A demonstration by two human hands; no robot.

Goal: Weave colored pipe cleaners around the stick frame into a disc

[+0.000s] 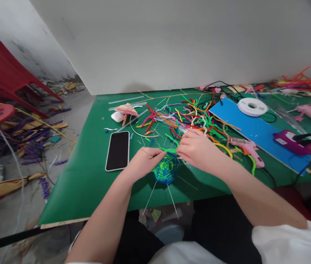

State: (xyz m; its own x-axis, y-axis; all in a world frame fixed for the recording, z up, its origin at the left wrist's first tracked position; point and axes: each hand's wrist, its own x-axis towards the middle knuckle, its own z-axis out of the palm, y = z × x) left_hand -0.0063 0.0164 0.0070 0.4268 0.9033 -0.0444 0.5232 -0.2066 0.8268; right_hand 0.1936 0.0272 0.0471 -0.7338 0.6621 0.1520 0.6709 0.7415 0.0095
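A round blue and green woven disc (167, 171), with thin pale spokes sticking out around its edge, is at the near side of the green table. Closed on the disc's upper left edge is my left hand (143, 162), thumb lying along the rim. My right hand (195, 148) pinches a bright green pipe cleaner (169, 150) at the disc's upper right; the strand runs between both hands along the rim. Its far end is hidden by my right fingers. Loose coloured pipe cleaners (196, 113) lie in a tangle just beyond.
A phone (117, 151) lies left of my hands, with a small pink-yellow mushroom figure (126, 110) behind it. To the right are a pink glue gun (247, 148), a blue board (257, 135), a white ribbon spool (252, 106) and a purple power block (293, 142) with cords.
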